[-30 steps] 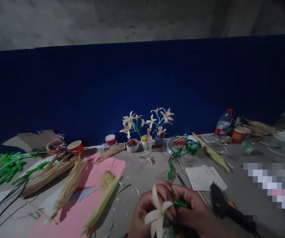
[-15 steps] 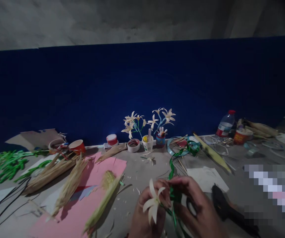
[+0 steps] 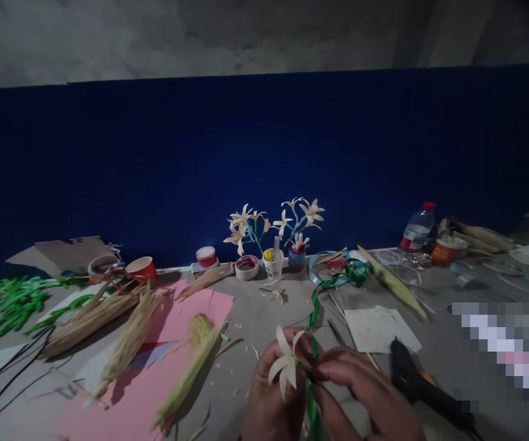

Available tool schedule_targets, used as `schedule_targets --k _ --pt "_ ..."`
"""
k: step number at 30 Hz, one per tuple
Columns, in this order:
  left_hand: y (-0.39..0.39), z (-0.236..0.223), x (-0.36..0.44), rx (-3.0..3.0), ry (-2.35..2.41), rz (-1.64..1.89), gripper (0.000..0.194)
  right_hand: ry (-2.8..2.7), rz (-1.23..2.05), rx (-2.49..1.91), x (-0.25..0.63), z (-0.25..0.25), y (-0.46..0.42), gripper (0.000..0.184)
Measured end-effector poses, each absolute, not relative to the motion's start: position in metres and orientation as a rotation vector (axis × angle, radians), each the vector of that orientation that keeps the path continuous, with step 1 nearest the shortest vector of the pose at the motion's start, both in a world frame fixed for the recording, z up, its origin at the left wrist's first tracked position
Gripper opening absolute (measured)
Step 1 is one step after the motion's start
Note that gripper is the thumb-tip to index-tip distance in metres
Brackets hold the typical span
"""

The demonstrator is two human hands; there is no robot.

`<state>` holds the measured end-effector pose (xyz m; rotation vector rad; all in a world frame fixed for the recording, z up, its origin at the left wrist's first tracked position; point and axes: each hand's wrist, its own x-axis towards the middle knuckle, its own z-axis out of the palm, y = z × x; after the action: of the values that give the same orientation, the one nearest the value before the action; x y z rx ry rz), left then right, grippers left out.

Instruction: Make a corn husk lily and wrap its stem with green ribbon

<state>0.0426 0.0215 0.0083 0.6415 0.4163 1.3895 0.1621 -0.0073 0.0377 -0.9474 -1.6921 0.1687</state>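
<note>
A cream-white flower (image 3: 288, 362) with narrow pointed petals faces up from my left hand (image 3: 271, 401), whose fingers are closed around its stem. Beside it my right hand (image 3: 368, 389) pinches at the green stem just right of the flower. A shiny green ribbon (image 3: 313, 312) runs from a coil farther back, down between both hands, and hangs below them. Fingers hide most of the stem, and whether the right fingertips hold ribbon as well is unclear.
Past my right hand lies a black glue gun (image 3: 423, 389) near a white paper (image 3: 379, 331). Finished flowers (image 3: 241, 226) stand in cups at the back. Left are pink paper (image 3: 121, 386), corn husks (image 3: 129, 340) and green pipe cleaners (image 3: 11, 303). A water bottle (image 3: 415, 229) stands back right.
My right hand has come lower and closer to the flower's stem, and its fingers now pinch there. The ribbon hangs straighter between the hands. The flower has shifted slightly right and turned.
</note>
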Motion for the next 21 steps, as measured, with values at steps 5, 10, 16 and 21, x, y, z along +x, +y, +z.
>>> schedule_targets --k 5,10,16,21 --pt "0.0206 0.0105 0.0451 0.621 0.403 1.391 0.028 -1.600 0.321 -1.005 0.1634 0.0365 -0.0072 0.019" --pt "0.0212 0.0121 0.0445 0.640 0.421 1.337 0.029 -1.600 0.417 -1.107 0.1667 0.0343 -0.0060 0.010" --pt "0.0229 0.0116 0.0447 0.688 0.412 1.349 0.030 -1.668 0.305 -0.966 0.1710 0.0334 -0.0017 0.023" --pt "0.0234 0.0085 0.0435 0.688 0.414 1.323 0.024 -1.719 0.236 -0.930 0.1708 0.0376 -0.0002 0.027"
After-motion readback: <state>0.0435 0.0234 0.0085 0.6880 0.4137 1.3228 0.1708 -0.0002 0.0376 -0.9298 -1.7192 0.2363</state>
